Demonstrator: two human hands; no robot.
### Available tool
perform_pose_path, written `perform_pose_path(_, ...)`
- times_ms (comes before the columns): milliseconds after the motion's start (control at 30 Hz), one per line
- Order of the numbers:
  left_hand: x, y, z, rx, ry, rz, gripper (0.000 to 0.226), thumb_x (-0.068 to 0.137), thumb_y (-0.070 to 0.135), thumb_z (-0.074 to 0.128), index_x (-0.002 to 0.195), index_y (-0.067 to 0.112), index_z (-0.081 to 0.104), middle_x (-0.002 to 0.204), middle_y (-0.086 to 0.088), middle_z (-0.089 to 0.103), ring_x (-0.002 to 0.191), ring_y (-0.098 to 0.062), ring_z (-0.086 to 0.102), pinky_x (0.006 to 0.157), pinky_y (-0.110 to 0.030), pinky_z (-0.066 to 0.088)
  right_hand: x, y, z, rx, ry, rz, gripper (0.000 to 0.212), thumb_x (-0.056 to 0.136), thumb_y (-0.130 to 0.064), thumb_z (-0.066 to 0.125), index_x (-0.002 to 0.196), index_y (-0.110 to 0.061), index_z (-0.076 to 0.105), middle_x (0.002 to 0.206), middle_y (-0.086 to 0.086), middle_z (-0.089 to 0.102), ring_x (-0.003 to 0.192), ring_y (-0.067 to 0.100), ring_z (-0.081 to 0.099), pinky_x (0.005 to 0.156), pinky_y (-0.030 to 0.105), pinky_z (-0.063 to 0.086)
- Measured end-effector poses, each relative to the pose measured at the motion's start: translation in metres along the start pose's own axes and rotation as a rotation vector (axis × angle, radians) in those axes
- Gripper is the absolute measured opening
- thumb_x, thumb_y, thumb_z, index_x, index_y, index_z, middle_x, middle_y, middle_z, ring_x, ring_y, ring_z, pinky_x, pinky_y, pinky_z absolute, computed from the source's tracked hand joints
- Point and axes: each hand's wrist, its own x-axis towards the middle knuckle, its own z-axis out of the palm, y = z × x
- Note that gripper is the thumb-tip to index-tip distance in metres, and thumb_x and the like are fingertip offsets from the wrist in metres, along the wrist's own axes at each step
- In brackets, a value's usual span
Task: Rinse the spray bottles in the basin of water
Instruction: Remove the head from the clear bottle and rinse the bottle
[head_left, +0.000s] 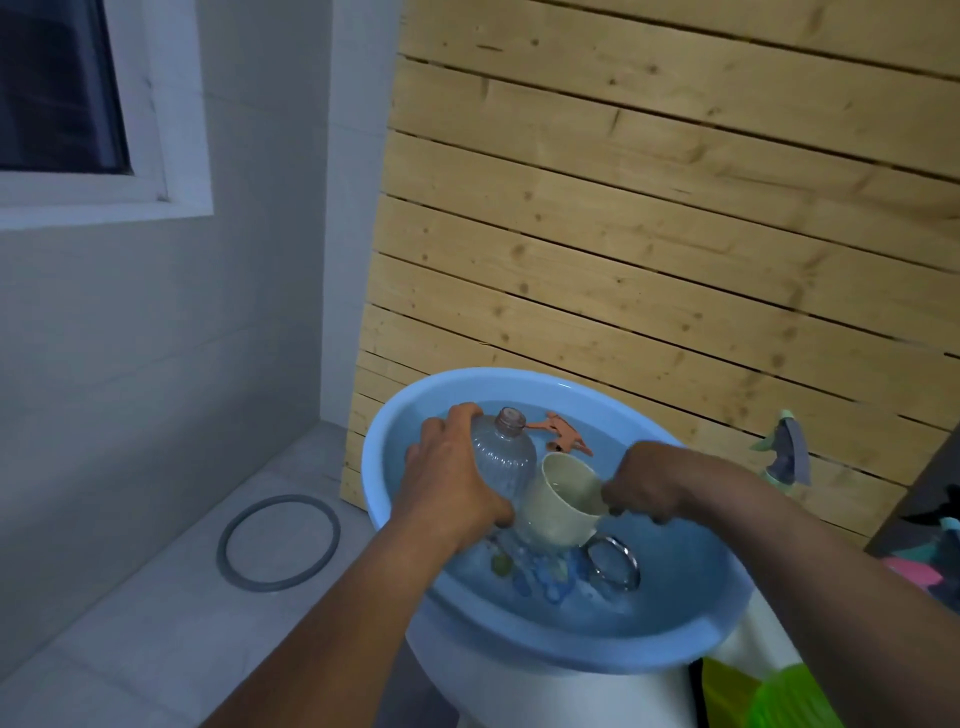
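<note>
A light blue basin (519, 654) full of water sits on a white stand. My left hand (452, 473) grips a clear plastic bottle (506, 457) with no cap, its base dipped in the water and its open neck pointing up and away. My right hand (647, 486) holds a cream cup (563, 501) by the handle, tilted against the bottle's side. An orange spray trigger head (563, 434) floats at the basin's far side. A second spray bottle with a green and grey trigger (787, 452) stands to the right outside the basin.
A metal ring (613, 561) and small coloured bits lie under the water near the front. A wooden slatted panel (649, 208) leans behind the basin. A grey ring (278, 543) lies on the tiled floor at left. Green and pink items sit at the lower right.
</note>
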Motion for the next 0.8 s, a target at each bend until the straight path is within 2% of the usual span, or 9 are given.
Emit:
perform_pose_path(67,0.000,0.000,0.000,0.003,-0.007,-0.003,0.104,0.052,0.020,0.090,0.135,0.038,0.031,0.112,0.009,0.029,0.115,-0.023,0.044,0.086,-0.032,0.047,0.015,-0.005,-0.005,0.012,0.169,0.027,0.026,0.090,-0.032,0.059,0.076,-0.012,0.051,0.077,0.003,0.055,0.076,0.024,0.060,0.059,0.024,0.044)
perform_pose_path(200,-0.001,-0.001,0.001,-0.008,-0.014,0.008,0.104,0.051,0.021,0.091,0.134,0.038,0.031,0.113,0.009,0.030,0.115,-0.023,0.045,0.091,-0.037,0.049,0.046,-0.019,-0.005,0.089,0.353,0.110,0.037,0.081,-0.047,0.066,0.071,-0.015,0.052,0.069,-0.001,0.055,0.058,0.015,0.050,0.048,0.025,0.028)
perform_pose_path(333,0.000,-0.004,0.003,0.003,-0.001,0.031,0.106,0.049,0.023,0.093,0.134,0.038,0.031,0.113,0.010,0.032,0.112,-0.022,0.045,0.090,-0.035,0.048,0.076,-0.025,0.000,0.255,0.296,0.141,0.023,0.077,-0.036,0.062,0.068,-0.016,0.061,0.059,-0.001,0.062,0.059,0.018,0.057,0.055,0.025,0.041)
perform_pose_path(400,0.001,-0.005,0.003,-0.008,0.005,0.034,0.104,0.049,0.023,0.092,0.132,0.039,0.032,0.113,0.010,0.033,0.111,-0.022,0.046,0.089,-0.036,0.048,0.086,-0.029,0.006,0.327,0.175,0.150,0.026,0.079,-0.042,0.063,0.067,-0.019,0.064,0.063,-0.002,0.068,0.067,0.020,0.065,0.075,0.031,0.055)
perform_pose_path(500,0.001,-0.006,0.005,-0.021,0.009,0.039,0.103,0.049,0.023,0.091,0.131,0.040,0.031,0.113,0.010,0.033,0.110,-0.021,0.046,0.088,-0.035,0.048,0.092,-0.030,0.015,0.201,0.095,0.153,0.015,0.087,-0.051,0.056,0.093,-0.037,0.058,0.104,-0.003,0.063,0.106,0.024,0.063,0.097,0.034,0.047)
perform_pose_path(600,0.002,-0.007,0.005,-0.012,0.013,0.053,0.104,0.049,0.023,0.090,0.134,0.038,0.032,0.117,0.009,0.035,0.111,-0.022,0.046,0.089,-0.035,0.048,0.089,-0.032,0.022,0.169,0.092,0.110,0.017,0.094,-0.040,0.052,0.109,-0.041,0.058,0.115,-0.007,0.052,0.121,0.024,0.053,0.084,0.030,0.037)
perform_pose_path(633,0.002,-0.007,0.006,-0.009,0.008,0.053,0.105,0.049,0.023,0.090,0.135,0.038,0.032,0.119,0.009,0.036,0.112,-0.022,0.046,0.089,-0.035,0.048,0.091,-0.033,0.022,0.203,0.094,0.087,0.013,0.093,-0.035,0.053,0.101,-0.043,0.058,0.104,-0.010,0.051,0.117,0.023,0.055,0.079,0.029,0.036)
perform_pose_path(700,0.002,-0.007,0.006,-0.004,-0.009,0.046,0.106,0.049,0.024,0.091,0.135,0.038,0.031,0.120,0.009,0.036,0.113,-0.022,0.046,0.090,-0.037,0.049,0.092,-0.034,0.019,0.443,0.148,0.105,0.016,0.083,-0.021,0.064,0.074,-0.033,0.059,0.082,-0.003,0.058,0.078,0.021,0.062,0.065,0.026,0.041)
perform_pose_path(800,0.002,-0.006,0.005,0.015,-0.028,0.036,0.105,0.049,0.025,0.091,0.135,0.039,0.031,0.114,0.010,0.033,0.113,-0.023,0.046,0.088,-0.036,0.048,0.084,-0.042,0.013,0.756,0.210,0.150,0.009,0.065,-0.008,0.071,0.072,-0.012,0.075,0.058,0.007,0.063,0.046,0.018,0.049,0.048,0.026,0.038)
